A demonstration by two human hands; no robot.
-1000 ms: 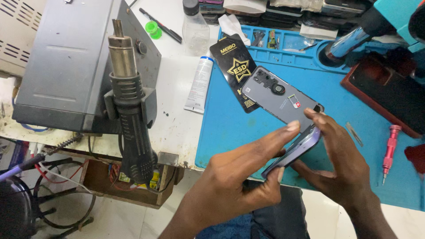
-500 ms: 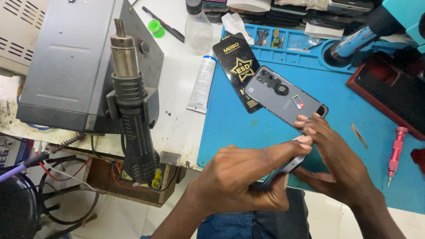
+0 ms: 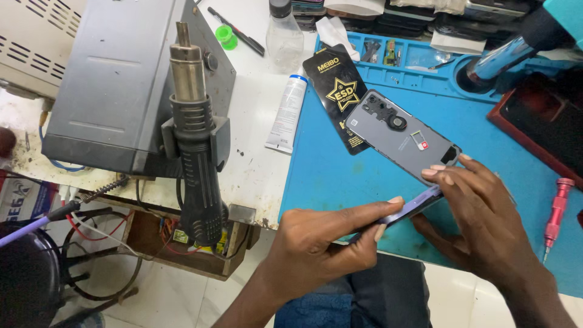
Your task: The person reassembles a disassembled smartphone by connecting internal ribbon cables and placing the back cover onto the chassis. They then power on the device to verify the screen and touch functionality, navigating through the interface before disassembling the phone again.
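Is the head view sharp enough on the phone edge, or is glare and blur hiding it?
Head view: even, soft light; phone edge reasonably sharp between left hand and right hand; mild sheen on the grey back cover, no blown glare; faint softness at frame corners.

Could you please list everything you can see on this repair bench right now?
work mat: one, blue, right half of bench
phone back cover: one, grey, on mat
phone: one, purple edge, held edge-on between both hands
black packet: one, partly under cover
white tube: one, left of mat
hot-air gun: one, black, holstered on grey station
grey station: one, left
clear bottle: one, top
red screwdriver: one, right edge
left hand: grips phone's near end
right hand: fingers at its far end
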